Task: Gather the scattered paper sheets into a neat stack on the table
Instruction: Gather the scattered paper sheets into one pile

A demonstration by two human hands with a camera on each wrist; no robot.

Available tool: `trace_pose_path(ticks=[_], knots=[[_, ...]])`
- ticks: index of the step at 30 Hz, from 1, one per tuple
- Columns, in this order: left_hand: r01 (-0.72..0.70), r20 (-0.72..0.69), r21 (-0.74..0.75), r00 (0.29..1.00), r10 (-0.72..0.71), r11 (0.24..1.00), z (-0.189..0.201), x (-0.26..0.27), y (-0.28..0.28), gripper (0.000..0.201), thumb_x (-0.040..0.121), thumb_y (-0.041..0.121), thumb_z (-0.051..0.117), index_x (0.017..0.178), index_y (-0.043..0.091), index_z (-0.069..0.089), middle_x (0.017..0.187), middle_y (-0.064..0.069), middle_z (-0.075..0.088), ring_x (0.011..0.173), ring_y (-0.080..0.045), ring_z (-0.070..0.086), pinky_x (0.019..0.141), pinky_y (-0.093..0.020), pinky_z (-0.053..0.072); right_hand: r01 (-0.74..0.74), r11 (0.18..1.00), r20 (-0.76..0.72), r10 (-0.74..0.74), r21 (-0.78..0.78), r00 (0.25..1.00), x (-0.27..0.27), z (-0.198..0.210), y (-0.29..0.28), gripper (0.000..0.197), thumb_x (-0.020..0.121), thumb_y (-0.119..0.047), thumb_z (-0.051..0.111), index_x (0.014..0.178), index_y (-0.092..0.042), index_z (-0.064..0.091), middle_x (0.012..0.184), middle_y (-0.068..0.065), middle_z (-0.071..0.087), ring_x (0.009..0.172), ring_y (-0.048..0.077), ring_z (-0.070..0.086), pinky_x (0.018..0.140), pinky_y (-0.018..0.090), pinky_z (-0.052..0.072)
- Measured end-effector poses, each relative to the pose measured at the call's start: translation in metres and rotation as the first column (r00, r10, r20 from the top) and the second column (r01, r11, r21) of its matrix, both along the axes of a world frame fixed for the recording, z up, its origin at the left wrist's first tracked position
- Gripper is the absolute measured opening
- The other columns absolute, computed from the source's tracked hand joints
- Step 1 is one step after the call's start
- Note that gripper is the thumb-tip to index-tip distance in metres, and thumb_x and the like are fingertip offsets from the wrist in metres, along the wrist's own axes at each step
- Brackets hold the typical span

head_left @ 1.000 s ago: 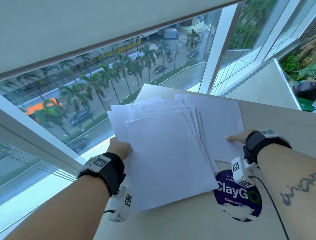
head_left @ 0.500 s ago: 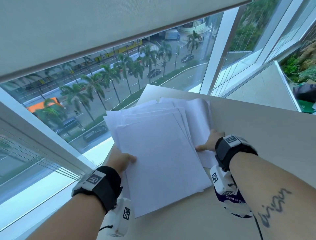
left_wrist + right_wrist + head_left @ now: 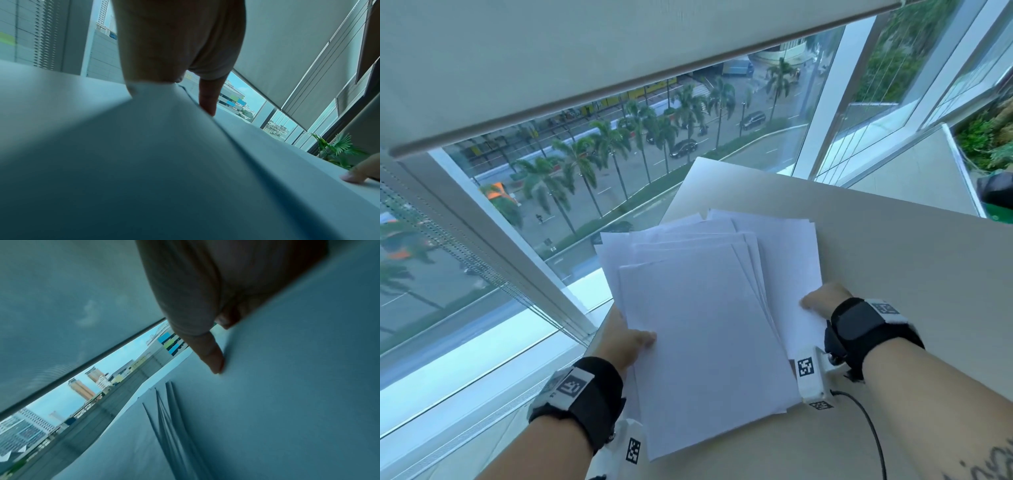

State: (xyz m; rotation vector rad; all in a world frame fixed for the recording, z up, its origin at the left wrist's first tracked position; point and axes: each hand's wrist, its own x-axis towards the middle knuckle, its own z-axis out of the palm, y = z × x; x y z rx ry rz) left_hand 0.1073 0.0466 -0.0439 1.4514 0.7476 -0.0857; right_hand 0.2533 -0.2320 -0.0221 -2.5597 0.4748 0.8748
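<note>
At frame centre the left hand (image 3: 628, 337) and right hand (image 3: 825, 301) pinch the fanned paper sheets (image 3: 709, 308) by opposite edges, thumbs on top, w/ tabletop (image 3: 893, 260) behind, upper right.

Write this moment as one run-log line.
step: squaring sheets | left hand: grips paper stack's left edge | right hand: holds right edge | stack: fanned, uneven | table: beneath

free: table (image 3: 893, 274) right of paper sheets (image 3: 705, 325) | blocked: window glass (image 3: 619, 171) left, beyond
</note>
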Motion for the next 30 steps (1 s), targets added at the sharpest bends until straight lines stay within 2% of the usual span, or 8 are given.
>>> trace_pose_path(ticks=[4, 7, 10, 12, 14, 18, 23, 30], knots=[[0.021, 0.023, -0.038, 1.0, -0.021, 0.999, 0.001, -0.03, 0.001, 0.068, 0.048, -0.005, 0.057, 0.115, 0.004, 0.051, 0.099, -0.021, 0.067, 0.076, -0.032, 0.066, 0.049, -0.029, 0.055, 0.182, 0.969, -0.031, -0.179, 0.168, 0.983, -0.037, 0.007, -0.004, 0.014, 0.088, -0.011, 0.054, 0.098, -0.011, 0.045, 0.098, 0.009, 0.043, 0.091, 0.02, 0.039, 0.076, 0.028, 0.033], [0.038, 0.026, -0.037, 0.999, -0.037, 0.999, -0.005, -0.051, 0.002, 0.069, 0.049, -0.005, 0.06, 0.117, 0.002, 0.051, 0.106, -0.027, 0.067, 0.085, -0.039, 0.068, 0.058, -0.037, 0.057, 0.233, 0.952, 0.016, -0.241, 0.198, 0.97, -0.061, 0.005, -0.006, 0.034, 0.088, -0.011, 0.052, 0.117, 0.007, 0.054, 0.092, 0.011, 0.054, 0.087, 0.021, 0.042, 0.073, 0.027, 0.03], [0.05, 0.023, -0.058, 0.999, -0.049, 0.997, -0.008, -0.071, 0.004, 0.07, 0.051, -0.005, 0.062, 0.119, 0.003, 0.05, 0.107, -0.025, 0.067, 0.09, -0.041, 0.068, 0.059, -0.039, 0.057, 0.311, 0.91, -0.013, -0.32, 0.274, 0.947, -0.085, 0.007, -0.01, 0.043, 0.09, -0.008, 0.052, 0.127, 0.01, 0.044, 0.127, 0.021, 0.055, 0.093, 0.022, 0.047, 0.071, 0.028, 0.037], [0.076, 0.016, -0.07, 0.997, -0.075, 0.995, -0.009, -0.083, 0.005, 0.071, 0.051, -0.005, 0.063, 0.12, 0.002, 0.05, 0.107, -0.026, 0.067, 0.088, -0.041, 0.068, 0.059, -0.04, 0.057, 0.332, 0.894, -0.03, -0.339, 0.302, 0.94, -0.1, 0.004, -0.015, 0.046, 0.091, -0.006, 0.05, 0.133, 0.01, 0.037, 0.138, 0.022, 0.047, 0.115, 0.03, 0.051, 0.088, 0.031, 0.041], [0.092, 0.003, -0.081, 0.996, -0.092, 0.992, -0.01, -0.092, 0.006, 0.072, 0.05, -0.004, 0.064, 0.121, 0.0, 0.051, 0.107, -0.026, 0.067, 0.082, -0.038, 0.069, 0.056, -0.037, 0.057, 0.295, 0.909, -0.009, -0.306, 0.294, 0.952, -0.118, 0.001, -0.017, 0.044, 0.091, -0.006, 0.051, 0.131, 0.008, 0.042, 0.131, 0.021, 0.052, 0.118, 0.033, 0.052, 0.085, 0.028, 0.041], [0.117, 0.006, -0.113, 0.993, -0.117, 0.987, -0.011, -0.107, 0.004, 0.064, 0.048, -0.004, 0.064, 0.112, -0.005, 0.056, 0.097, -0.025, 0.068, 0.066, -0.028, 0.07, 0.053, -0.034, 0.057, 0.269, 0.887, 0.02, -0.298, 0.374, 0.954, -0.147, -0.008, -0.027, 0.034, 0.087, 0.005, 0.047, 0.12, 0.013, 0.05, 0.11, 0.021, 0.06, 0.082, 0.023, 0.05, 0.063, 0.023, 0.044], [0.175, 0.063, -0.177, 0.984, -0.167, 0.968, -0.006, -0.12, 0.004, 0.074, 0.047, 0.009, 0.077, 0.117, 0.0, 0.058, 0.111, -0.026, 0.067, 0.086, -0.032, 0.07, 0.065, -0.037, 0.058, 0.247, 0.9, -0.048, -0.246, 0.358, 0.968, -0.171, -0.012, -0.035, 0.031, 0.085, -0.001, 0.051, 0.112, 0.014, 0.055, 0.114, 0.033, 0.061, 0.099, 0.038, 0.062, 0.092, 0.048, 0.049], [0.205, 0.038, -0.27, 0.979, -0.203, 0.941, 0.002, -0.131, 0.001, 0.052, 0.06, 0.009, 0.068, 0.111, 0.008, 0.061, 0.093, -0.01, 0.074, 0.076, -0.023, 0.072, 0.063, -0.033, 0.057, 0.137, 0.929, -0.104, -0.108, 0.345, 0.989, -0.178, -0.01, -0.044, 0.025, 0.085, -0.012, 0.058, 0.103, 0.005, 0.06, 0.109, 0.026, 0.066, 0.102, 0.039, 0.062, 0.098, 0.05, 0.047]])
